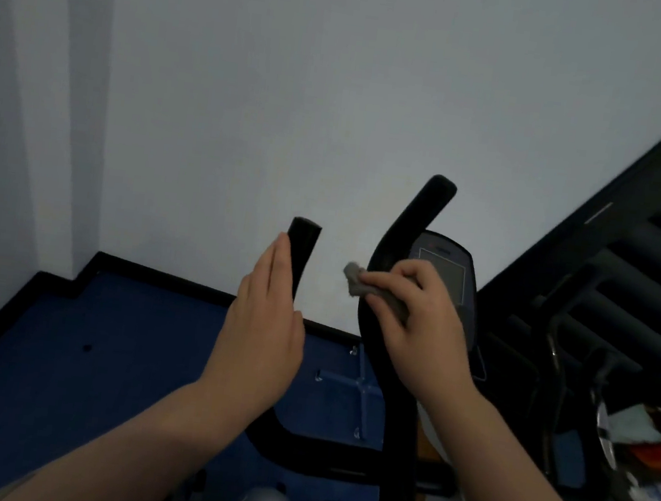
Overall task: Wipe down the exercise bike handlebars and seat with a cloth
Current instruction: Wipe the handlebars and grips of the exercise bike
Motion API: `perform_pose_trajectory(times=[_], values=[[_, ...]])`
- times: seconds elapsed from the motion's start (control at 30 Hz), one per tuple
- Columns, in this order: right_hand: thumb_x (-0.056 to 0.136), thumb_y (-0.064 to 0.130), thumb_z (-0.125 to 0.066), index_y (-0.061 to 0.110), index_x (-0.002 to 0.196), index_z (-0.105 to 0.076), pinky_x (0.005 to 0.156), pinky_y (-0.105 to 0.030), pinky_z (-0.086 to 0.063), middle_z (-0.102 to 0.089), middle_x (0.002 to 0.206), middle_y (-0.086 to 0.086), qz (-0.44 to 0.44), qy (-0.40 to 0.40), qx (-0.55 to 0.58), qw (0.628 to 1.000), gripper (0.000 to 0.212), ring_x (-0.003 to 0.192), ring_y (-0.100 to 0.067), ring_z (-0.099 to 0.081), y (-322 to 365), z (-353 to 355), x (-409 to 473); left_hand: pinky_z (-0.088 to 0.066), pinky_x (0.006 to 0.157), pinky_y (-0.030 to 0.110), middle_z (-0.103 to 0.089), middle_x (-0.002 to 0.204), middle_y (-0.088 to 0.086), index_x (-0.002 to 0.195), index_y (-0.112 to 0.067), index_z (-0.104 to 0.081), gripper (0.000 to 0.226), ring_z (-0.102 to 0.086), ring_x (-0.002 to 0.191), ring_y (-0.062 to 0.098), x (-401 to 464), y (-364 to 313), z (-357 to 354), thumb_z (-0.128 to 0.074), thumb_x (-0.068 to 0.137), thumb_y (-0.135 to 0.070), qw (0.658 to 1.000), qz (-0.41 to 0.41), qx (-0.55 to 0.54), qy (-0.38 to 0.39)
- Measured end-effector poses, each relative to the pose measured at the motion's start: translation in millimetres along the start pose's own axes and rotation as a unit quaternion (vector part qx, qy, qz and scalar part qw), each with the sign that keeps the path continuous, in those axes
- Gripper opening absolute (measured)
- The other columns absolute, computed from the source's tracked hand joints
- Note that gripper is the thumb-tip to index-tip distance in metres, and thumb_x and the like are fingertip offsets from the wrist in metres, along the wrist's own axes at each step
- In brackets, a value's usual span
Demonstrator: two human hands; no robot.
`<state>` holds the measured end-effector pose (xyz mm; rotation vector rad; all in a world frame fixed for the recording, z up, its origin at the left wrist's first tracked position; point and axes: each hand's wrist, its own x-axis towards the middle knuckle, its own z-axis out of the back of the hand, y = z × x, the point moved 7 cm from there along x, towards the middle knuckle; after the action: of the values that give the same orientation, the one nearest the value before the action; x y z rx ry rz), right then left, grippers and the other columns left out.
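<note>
We see a plain pale wall [341, 85] filling most of the view, with a stepped corner on the left [28, 88]. A black skirting board [151, 272] runs along its base. We note the blue floor [100, 347] below it. At right a dark slatted structure [630, 266] rises diagonally; blurred colourful clutter [653, 452] sits beneath. Light is dim and even.

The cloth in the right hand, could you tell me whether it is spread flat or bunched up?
Bunched up. The grey cloth is crumpled under the right hand against the right handlebar, one end poking out.
</note>
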<state>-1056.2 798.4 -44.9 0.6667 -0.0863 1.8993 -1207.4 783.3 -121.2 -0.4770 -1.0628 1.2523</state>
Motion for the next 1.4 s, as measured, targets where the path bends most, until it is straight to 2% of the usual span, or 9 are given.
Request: perform_pose_trajectory(times=[0.23, 0.37, 0.53, 0.63, 0.73, 0.87, 0.97, 1.17, 1.4], values=[[0.085, 0.018, -0.072, 0.027, 0.102, -0.075, 0.077, -0.02, -0.047, -0.054, 0.098, 0.012, 0.03, 0.08, 0.077, 0.993, 0.019, 0.092, -0.004, -0.056, -14, 16, -27, -0.001, 0.106, 0.0, -0.006, 0.161, -0.011, 0.155, -0.023, 0.004, 0.074, -0.007, 0.136, -0.009, 1, 4, 0, -0.046, 0.101, -0.014, 0.999, -0.016, -0.042, -0.002], [0.084, 0.012, -0.073, 0.021, 0.103, -0.075, 0.079, -0.004, -0.039, -0.055, 0.099, 0.008, -0.066, -0.097, 0.192, 0.974, 0.021, 0.09, 0.006, -0.054, -30, 28, 12, -0.006, 0.116, 0.013, -0.003, 0.161, -0.017, 0.154, -0.03, 0.001, 0.07, -0.004, 0.144, -0.007, -1, 4, 2, -0.044, 0.102, -0.022, 0.999, -0.029, -0.041, -0.021], [0.083, 0.012, -0.073, 0.025, 0.102, -0.075, 0.089, -0.013, -0.043, -0.064, 0.103, 0.009, -0.129, -0.107, 0.279, 0.946, 0.023, 0.097, 0.001, -0.06, -40, -8, -17, -0.011, 0.12, 0.025, -0.003, 0.163, -0.011, 0.154, -0.025, -0.007, 0.067, -0.005, 0.148, 0.002, 1, -14, 4, -0.045, 0.1, -0.01, 0.991, -0.114, 0.061, -0.03], [0.081, 0.005, -0.075, 0.025, 0.096, -0.074, 0.084, -0.009, -0.043, -0.067, 0.097, -0.001, -0.118, -0.103, 0.325, 0.933, 0.025, 0.089, 0.002, -0.061, -53, 8, -5, -0.011, 0.121, 0.025, -0.002, 0.162, -0.016, 0.153, -0.028, -0.008, 0.065, -0.003, 0.148, 0.0, 2, -15, 0, -0.042, 0.101, -0.01, 0.992, -0.117, 0.053, -0.011], [0.085, 0.006, -0.071, 0.017, 0.101, -0.074, 0.085, -0.007, -0.041, -0.066, 0.104, -0.004, -0.145, -0.226, 0.373, 0.888, 0.02, 0.094, 0.004, -0.06, -61, 29, 21, -0.01, 0.12, 0.019, -0.001, 0.16, -0.026, 0.153, -0.033, -0.008, 0.067, -0.002, 0.147, -0.003, 2, -9, 0, -0.044, 0.101, -0.011, 0.995, -0.1, -0.002, 0.004], [0.088, 0.005, -0.067, 0.013, 0.106, -0.067, 0.096, -0.03, -0.048, -0.063, 0.113, -0.008, -0.19, -0.223, 0.466, 0.835, 0.019, 0.107, -0.014, -0.06, -49, -1, 28, -0.005, 0.114, 0.008, -0.001, 0.16, -0.026, 0.154, -0.033, -0.009, 0.067, -0.003, 0.147, -0.002, 3, -7, 1, -0.045, 0.098, -0.023, 0.995, -0.093, -0.024, 0.022], [0.086, 0.009, -0.071, 0.024, 0.098, -0.07, 0.09, -0.023, -0.047, -0.062, 0.105, 0.002, -0.202, -0.202, 0.432, 0.855, 0.02, 0.098, -0.002, -0.059, -47, -13, 12, -0.006, 0.112, 0.006, -0.002, 0.16, -0.026, 0.154, -0.035, -0.009, 0.068, -0.004, 0.147, -0.002, 4, -6, 1, -0.045, 0.097, -0.027, 0.996, -0.092, -0.011, 0.017], [0.091, 0.014, -0.065, 0.021, 0.111, -0.069, 0.091, -0.012, -0.045, -0.057, 0.11, 0.007, -0.247, -0.356, 0.472, 0.768, 0.021, 0.1, 0.003, -0.058, -60, 18, 33, -0.005, 0.113, 0.007, -0.002, 0.159, -0.029, 0.154, -0.033, -0.009, 0.07, -0.003, 0.147, -0.003, 3, -4, 0, -0.046, 0.096, -0.027, 0.997, -0.082, -0.008, 0.013], [0.088, 0.017, -0.071, 0.018, 0.114, -0.07, 0.072, 0.0, -0.039, -0.057, 0.093, 0.01, -0.253, -0.268, 0.38, 0.848, 0.027, 0.089, -0.005, -0.059, -50, -11, 9, -0.007, 0.112, 0.005, -0.003, 0.159, -0.028, 0.154, -0.031, -0.01, 0.07, -0.004, 0.147, -0.002, 3, -4, -1, -0.047, 0.095, -0.024, 0.996, -0.086, -0.013, 0.01]])
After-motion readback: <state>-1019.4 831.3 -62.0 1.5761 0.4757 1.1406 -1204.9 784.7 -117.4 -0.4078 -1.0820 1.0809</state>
